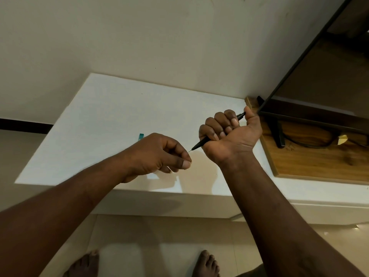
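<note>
Gripping a black pen point(200, 144) in its fist, the right hand point(227, 134) held it slanted above the white surface point(111, 116), its fine tip low and aimed at the left hand point(159, 154) just beside it. That hand's thumb and forefinger were pinched together; whether anything lay between them could not be told

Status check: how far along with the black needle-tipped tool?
Done: the right hand grips the black tool in a fist, off the white table. In hand: the left hand pinches thumb to forefinger beside its tip; anything held is too small to see. Left: tip and pinch have not yet met.
</note>
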Action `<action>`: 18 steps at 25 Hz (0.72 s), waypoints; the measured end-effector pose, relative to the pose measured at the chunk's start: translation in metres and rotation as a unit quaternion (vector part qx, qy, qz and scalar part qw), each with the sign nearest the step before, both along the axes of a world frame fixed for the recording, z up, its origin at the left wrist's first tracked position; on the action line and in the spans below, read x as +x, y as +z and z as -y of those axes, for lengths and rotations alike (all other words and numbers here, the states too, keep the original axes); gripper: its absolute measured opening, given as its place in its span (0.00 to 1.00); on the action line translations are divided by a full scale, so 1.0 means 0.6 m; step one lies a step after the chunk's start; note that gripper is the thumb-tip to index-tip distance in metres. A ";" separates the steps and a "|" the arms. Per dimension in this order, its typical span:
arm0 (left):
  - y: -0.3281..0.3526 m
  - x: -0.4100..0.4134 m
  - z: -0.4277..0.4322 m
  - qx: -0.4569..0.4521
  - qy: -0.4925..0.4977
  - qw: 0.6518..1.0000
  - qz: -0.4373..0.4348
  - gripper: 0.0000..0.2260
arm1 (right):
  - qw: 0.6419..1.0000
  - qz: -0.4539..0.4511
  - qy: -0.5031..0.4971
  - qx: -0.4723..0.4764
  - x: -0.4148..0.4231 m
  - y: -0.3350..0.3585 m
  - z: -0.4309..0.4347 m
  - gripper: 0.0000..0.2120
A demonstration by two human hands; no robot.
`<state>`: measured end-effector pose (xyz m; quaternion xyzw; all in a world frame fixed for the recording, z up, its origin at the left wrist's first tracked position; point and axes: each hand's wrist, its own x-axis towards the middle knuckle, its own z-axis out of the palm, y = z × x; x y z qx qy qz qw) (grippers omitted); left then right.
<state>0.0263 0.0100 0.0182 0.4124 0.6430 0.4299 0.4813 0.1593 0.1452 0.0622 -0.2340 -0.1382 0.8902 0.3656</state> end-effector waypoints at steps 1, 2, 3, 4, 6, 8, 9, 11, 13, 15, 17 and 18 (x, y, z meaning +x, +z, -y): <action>0.001 -0.001 0.001 -0.002 -0.001 1.000 0.007 0.04 | 1.000 0.002 -0.001 0.002 -0.001 0.000 0.000 0.23; 0.002 -0.002 0.003 -0.003 -0.001 1.000 0.013 0.04 | 1.000 0.004 -0.001 0.006 -0.002 0.000 0.000 0.23; 0.002 -0.003 0.003 -0.002 -0.001 1.000 0.018 0.04 | 1.000 0.005 -0.002 0.010 -0.003 0.000 0.000 0.22; 0.003 -0.003 0.004 -0.001 0.000 1.000 0.023 0.04 | 1.000 0.006 -0.003 0.014 -0.003 0.001 0.000 0.22; 0.004 -0.003 0.005 0.004 0.001 0.999 0.036 0.04 | 1.000 0.007 -0.004 0.020 -0.003 0.001 0.000 0.22; 0.006 -0.002 0.005 0.008 0.001 0.999 0.049 0.05 | 1.000 0.010 -0.002 0.022 -0.002 0.000 -0.001 0.22; 0.006 -0.003 0.005 0.009 0.002 0.999 0.051 0.06 | 1.000 0.012 -0.002 0.023 -0.001 0.000 -0.001 0.22; 0.008 -0.003 0.005 0.009 0.003 0.999 0.050 0.06 | 1.000 0.015 -0.004 0.027 0.000 0.002 -0.004 0.23; 0.010 -0.004 0.005 0.006 0.004 0.999 0.051 0.06 | 0.999 0.016 -0.006 0.030 0.000 0.002 -0.005 0.22; 0.010 -0.005 0.006 0.002 0.006 0.999 0.050 0.06 | 0.999 0.016 -0.006 0.030 -0.002 0.002 -0.003 0.23; 0.009 -0.006 0.007 -0.004 0.011 0.999 0.049 0.05 | 0.999 0.019 -0.009 0.032 -0.002 0.001 -0.002 0.23; 0.009 -0.006 0.008 -0.006 0.013 0.999 0.050 0.05 | 0.999 0.018 -0.009 0.034 -0.002 0.002 -0.003 0.23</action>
